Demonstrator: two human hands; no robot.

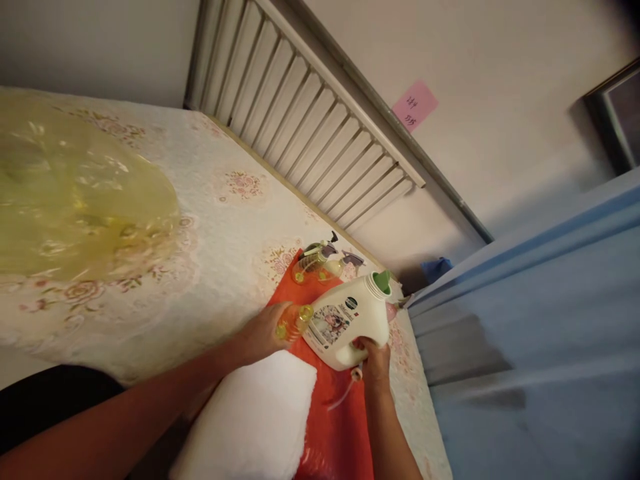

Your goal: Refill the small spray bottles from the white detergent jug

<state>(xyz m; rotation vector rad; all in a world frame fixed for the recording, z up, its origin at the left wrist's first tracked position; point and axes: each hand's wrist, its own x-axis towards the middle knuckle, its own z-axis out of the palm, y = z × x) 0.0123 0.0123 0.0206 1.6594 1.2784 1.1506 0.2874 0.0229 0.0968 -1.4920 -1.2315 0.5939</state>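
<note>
Over the red mat (337, 437), the right hand (376, 360) is clamping its grip on a white jug (345, 317) by the handle; the left hand (265, 333) is clasping a clear bottle (293, 322). More bottles (311, 265) are resting at the mat's far end.

Left hand (264, 333) curled in grip; left forearm (165, 399) outstretched; right hand (377, 361) curled, right forearm (391, 427) steeper.
</note>
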